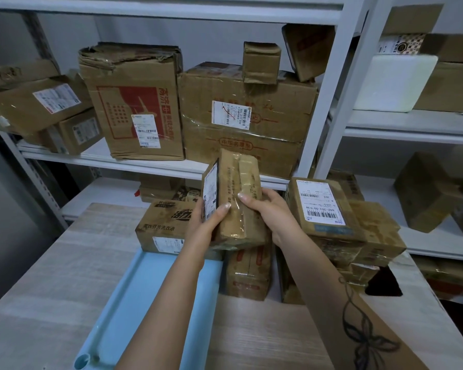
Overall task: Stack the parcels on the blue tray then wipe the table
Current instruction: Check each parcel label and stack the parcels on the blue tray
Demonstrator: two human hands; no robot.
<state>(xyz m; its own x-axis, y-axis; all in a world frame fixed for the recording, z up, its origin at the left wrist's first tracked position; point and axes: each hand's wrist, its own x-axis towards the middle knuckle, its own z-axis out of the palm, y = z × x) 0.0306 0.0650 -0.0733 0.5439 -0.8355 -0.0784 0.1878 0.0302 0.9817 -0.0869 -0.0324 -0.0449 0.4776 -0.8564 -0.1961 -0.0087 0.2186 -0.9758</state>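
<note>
- Now both hands, left hand (211,217) and right hand (267,209), clamp one parcel (235,198), its long axis upright, mid-frame.
- Blue tray (134,297) lies directly below, toward lower left; the left hand is nearer it.
</note>
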